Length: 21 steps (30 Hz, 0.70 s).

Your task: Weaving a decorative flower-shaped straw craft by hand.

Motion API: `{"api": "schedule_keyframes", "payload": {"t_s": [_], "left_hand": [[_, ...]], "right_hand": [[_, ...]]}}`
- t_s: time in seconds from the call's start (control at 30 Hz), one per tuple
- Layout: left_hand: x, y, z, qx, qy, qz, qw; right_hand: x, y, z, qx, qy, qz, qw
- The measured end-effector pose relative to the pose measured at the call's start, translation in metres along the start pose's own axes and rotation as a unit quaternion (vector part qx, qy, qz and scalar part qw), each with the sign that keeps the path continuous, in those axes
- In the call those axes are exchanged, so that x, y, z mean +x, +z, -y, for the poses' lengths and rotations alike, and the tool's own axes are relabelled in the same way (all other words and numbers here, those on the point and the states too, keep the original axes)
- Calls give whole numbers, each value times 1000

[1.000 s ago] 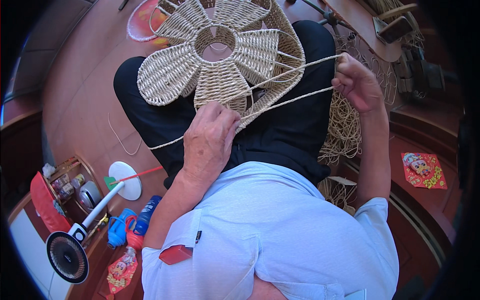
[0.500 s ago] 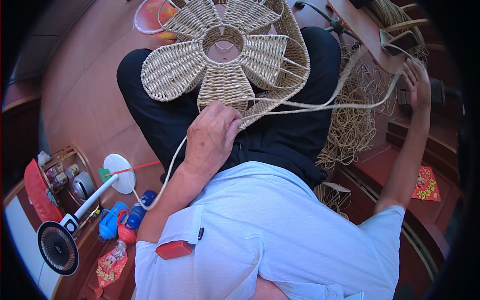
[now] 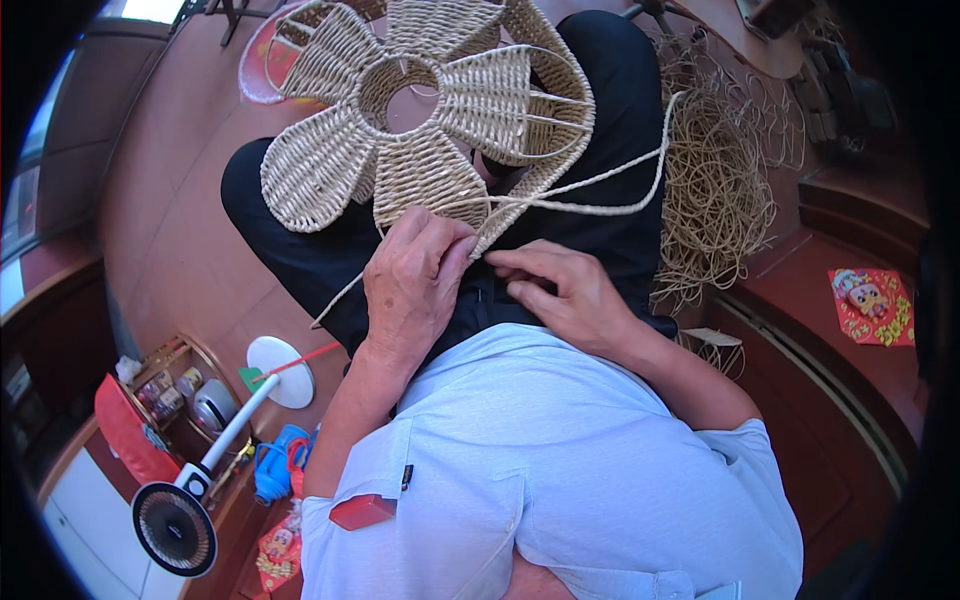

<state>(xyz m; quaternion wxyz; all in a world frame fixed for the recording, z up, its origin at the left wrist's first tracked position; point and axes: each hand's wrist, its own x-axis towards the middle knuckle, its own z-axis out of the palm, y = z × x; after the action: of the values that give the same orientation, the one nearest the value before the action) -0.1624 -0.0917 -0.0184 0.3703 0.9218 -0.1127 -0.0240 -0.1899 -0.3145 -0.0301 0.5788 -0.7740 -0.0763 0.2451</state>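
On my lap rests a flower-shaped woven straw piece (image 3: 322, 185), with petals around a round central opening and a woven side wall at the right. My left hand (image 3: 410, 285) is closed in a pinch at the lower edge of the near petal. A pale twisted cord (image 3: 600, 210) leaves the piece, loops over my right thigh and turns back. Another cord end (image 3: 342, 300) sticks out left of my left hand. My right hand (image 3: 570, 295) has curled fingers, their tips at the rim beside my left hand; what they grip is hidden.
A large heap of loose cord (image 3: 715, 190) lies on the floor at the right. At lower left are a white standing fan (image 3: 175, 528), a wooden rack (image 3: 180, 345) with jars and a blue bottle (image 3: 275, 470). A red decorated sheet (image 3: 872, 307) lies far right.
My right hand has come in from the far right, where it was stretched out by the cord, to the rim beside my left hand. The cord now hangs in a slack loop.
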Motion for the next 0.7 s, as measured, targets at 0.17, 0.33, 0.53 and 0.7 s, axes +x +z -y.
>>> {"api": "schedule_keyframes", "payload": {"t_s": [0.17, 0.33, 0.53, 0.7], "left_hand": [[1, -2, 0, -13, 21, 10, 1000], [0, -4, -3, -2, 25, 20, 1000], [-7, -7, -4, -22, 18, 40, 999], [-11, -9, -13, -10, 23, 24, 999]], "right_hand": [[-6, 4, -5, 93, 26, 3, 995], [-8, 5, -13, 85, 0, 29, 996], [-11, 7, -16, 73, 8, 55, 996], [-10, 7, -22, 101, 11, 69, 992]]}}
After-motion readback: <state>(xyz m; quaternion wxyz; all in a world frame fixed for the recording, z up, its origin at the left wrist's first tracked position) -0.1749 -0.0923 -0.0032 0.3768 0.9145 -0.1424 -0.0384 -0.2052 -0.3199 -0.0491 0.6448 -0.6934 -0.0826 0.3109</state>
